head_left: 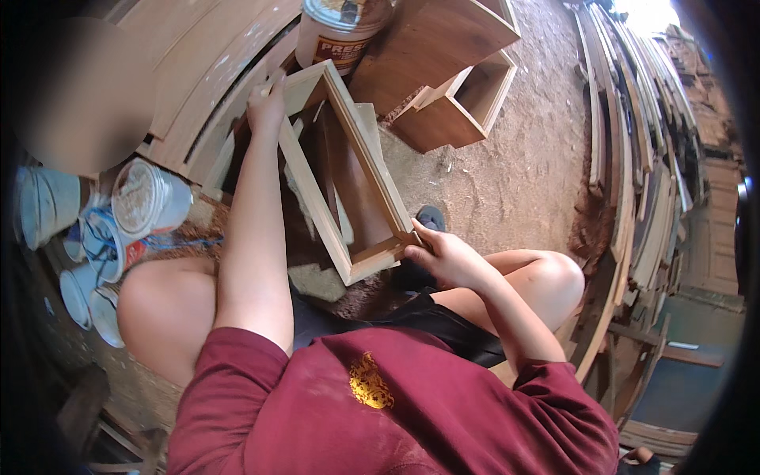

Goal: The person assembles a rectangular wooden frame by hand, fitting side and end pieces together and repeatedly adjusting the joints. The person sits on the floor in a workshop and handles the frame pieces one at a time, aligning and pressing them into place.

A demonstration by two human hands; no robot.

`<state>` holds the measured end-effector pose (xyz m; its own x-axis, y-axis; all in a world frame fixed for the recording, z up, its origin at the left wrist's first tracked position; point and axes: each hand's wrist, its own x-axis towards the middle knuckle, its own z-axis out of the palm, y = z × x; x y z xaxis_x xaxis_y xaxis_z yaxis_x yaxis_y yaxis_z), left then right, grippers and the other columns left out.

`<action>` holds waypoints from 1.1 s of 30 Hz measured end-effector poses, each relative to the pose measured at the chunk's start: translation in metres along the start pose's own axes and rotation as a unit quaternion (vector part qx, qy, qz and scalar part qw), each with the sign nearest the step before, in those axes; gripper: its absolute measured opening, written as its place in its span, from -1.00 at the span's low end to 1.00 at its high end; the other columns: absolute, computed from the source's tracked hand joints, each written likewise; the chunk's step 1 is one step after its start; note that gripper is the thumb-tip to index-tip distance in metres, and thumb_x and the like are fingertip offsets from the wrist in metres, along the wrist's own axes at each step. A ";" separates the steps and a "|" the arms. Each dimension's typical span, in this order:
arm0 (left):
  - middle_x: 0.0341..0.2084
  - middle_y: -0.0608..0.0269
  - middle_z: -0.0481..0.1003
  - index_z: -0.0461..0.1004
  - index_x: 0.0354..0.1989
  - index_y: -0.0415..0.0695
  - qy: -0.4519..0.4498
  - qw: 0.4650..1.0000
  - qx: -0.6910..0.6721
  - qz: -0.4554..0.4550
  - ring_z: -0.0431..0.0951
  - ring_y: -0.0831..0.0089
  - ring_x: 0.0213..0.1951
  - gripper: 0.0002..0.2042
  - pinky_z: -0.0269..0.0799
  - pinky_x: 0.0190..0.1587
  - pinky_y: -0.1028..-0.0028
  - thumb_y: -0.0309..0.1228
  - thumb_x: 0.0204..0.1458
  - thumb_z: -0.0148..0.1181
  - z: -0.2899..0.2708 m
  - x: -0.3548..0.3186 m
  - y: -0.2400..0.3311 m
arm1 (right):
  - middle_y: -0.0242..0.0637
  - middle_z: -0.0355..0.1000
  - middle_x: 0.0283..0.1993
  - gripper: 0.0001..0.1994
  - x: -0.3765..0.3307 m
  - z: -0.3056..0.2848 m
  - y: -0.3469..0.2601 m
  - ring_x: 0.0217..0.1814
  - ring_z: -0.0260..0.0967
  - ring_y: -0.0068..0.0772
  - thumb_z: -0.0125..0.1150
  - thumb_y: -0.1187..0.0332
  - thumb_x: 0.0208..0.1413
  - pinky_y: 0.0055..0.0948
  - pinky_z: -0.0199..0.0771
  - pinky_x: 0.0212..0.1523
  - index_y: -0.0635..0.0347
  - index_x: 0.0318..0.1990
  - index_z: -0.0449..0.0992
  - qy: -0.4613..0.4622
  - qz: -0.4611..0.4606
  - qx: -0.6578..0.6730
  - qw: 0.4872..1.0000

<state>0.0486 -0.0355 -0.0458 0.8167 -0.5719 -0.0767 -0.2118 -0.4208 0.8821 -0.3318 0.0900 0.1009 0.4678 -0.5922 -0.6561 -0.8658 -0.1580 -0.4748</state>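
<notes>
A pale rectangular wooden frame [348,158] stands tilted in front of my knees. My left hand [267,107] grips its far upper-left corner, fingers closed over the edge. At the near right corner my right hand [439,253] pinches the frame between thumb and fingers. Dark boards show through the frame's opening. I sit low, in a maroon shirt and dark shorts, with both knees bare.
A large tub with a brown label [340,28] stands behind the frame. Brown open wooden boxes [455,95] lie on the sawdust floor. Several small white-blue tubs [119,229] crowd the left. Long planks [633,158] are stacked along the right.
</notes>
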 end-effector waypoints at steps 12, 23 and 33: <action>0.00 -0.15 0.54 0.46 0.12 -0.37 -0.076 0.995 0.064 0.003 0.56 0.11 0.07 -0.32 0.45 0.11 0.18 0.12 0.22 0.10 -0.006 0.030 -0.026 | 0.18 0.44 0.01 -0.30 -0.021 0.021 0.000 0.03 0.47 0.16 0.14 0.09 0.27 -0.08 0.50 0.04 0.48 0.35 0.10 0.055 -0.083 -0.004 0.995; 0.01 0.02 0.52 0.42 0.16 -0.29 -0.217 0.944 -0.221 -0.111 0.57 0.20 0.01 -0.36 0.52 0.04 0.24 0.14 0.33 -0.09 -0.038 0.089 -0.108 | 0.13 0.44 -0.10 -0.19 -0.043 0.037 -0.017 -0.19 0.54 0.12 0.10 0.09 0.29 -0.11 0.58 -0.18 0.45 0.46 -0.14 -0.019 -0.168 0.003 0.986; 0.16 0.00 0.44 0.33 0.29 -0.30 -0.178 0.959 -0.205 -0.080 0.46 0.22 0.17 -0.32 0.38 0.20 0.30 0.13 0.31 -0.04 -0.012 0.044 -0.071 | 0.07 0.47 -0.01 -0.23 -0.044 0.018 -0.018 -0.03 0.54 0.06 0.13 0.09 0.29 -0.10 0.58 -0.09 0.35 0.46 -0.04 -0.051 -0.140 -0.023 0.989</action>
<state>0.1056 -0.0222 -0.1061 0.5702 -0.7584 -0.3157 0.1901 -0.2521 0.9488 -0.3331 0.1330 0.1276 0.7041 -0.4377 -0.5592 -0.7056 -0.3424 -0.6204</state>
